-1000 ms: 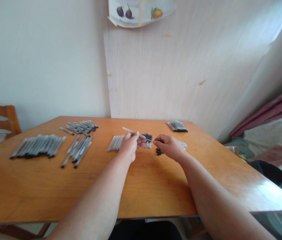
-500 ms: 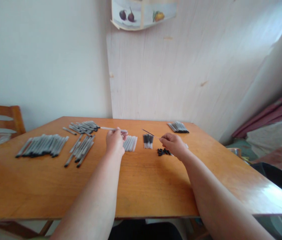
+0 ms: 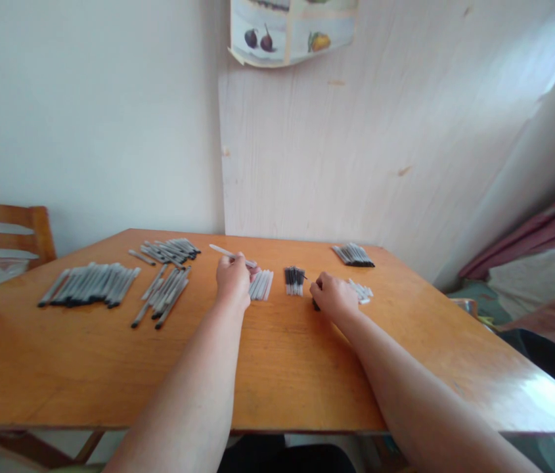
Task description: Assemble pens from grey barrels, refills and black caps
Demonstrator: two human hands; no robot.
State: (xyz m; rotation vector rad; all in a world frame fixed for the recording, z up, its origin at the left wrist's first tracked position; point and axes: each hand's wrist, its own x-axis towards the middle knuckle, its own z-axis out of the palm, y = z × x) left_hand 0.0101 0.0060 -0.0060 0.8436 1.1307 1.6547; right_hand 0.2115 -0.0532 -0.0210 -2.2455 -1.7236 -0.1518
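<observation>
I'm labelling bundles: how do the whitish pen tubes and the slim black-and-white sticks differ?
The whitish pen tubes look pale where visible; the slim black-and-white sticks are dark at the far end, pale nearer. The tubes look thicker than the sticks. The left hand partly hides the tubes; the sticks are in full view. Both lie on the orange-brown wooden table.
</observation>
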